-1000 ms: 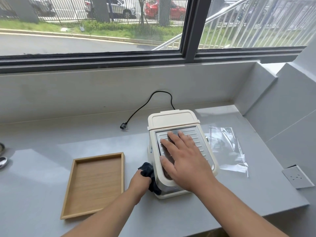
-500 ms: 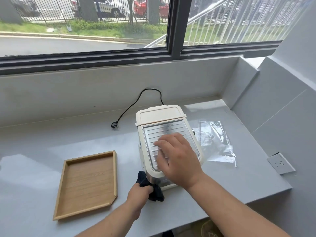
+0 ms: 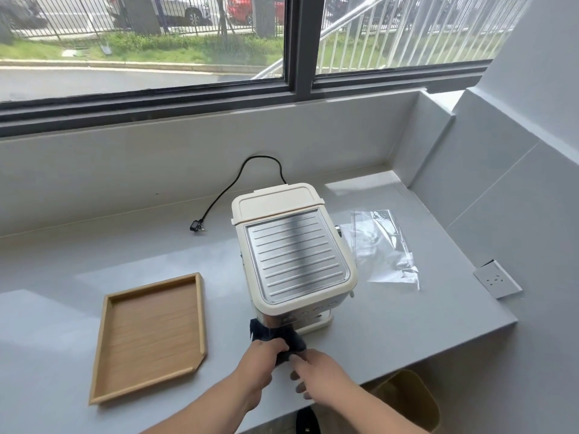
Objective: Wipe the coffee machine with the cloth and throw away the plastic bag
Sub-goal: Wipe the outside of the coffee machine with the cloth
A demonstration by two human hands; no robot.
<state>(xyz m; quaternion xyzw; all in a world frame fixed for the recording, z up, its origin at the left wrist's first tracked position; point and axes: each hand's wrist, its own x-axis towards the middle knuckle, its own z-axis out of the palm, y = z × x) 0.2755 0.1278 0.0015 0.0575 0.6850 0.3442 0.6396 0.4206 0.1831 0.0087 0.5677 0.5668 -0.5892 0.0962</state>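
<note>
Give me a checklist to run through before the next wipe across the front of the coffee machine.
1. Cloth in left hand: ok.
2. Right hand off the coffee machine top, at the cloth: ok.
3. Plug out, lying on the counter: ok.
4. Plastic bag thrown away: not ok, lies right of the machine.
5. Front panel clean: cannot tell.

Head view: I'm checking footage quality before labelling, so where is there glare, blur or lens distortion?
Head view: daylight from the window puts pale bright patches on the counter; the coffee machine top plate shows a dark streak of reflection; the plastic bag glints and is hard to outline; the cloth and both hands are slightly soft; the window frame bows from the wide lens.
</note>
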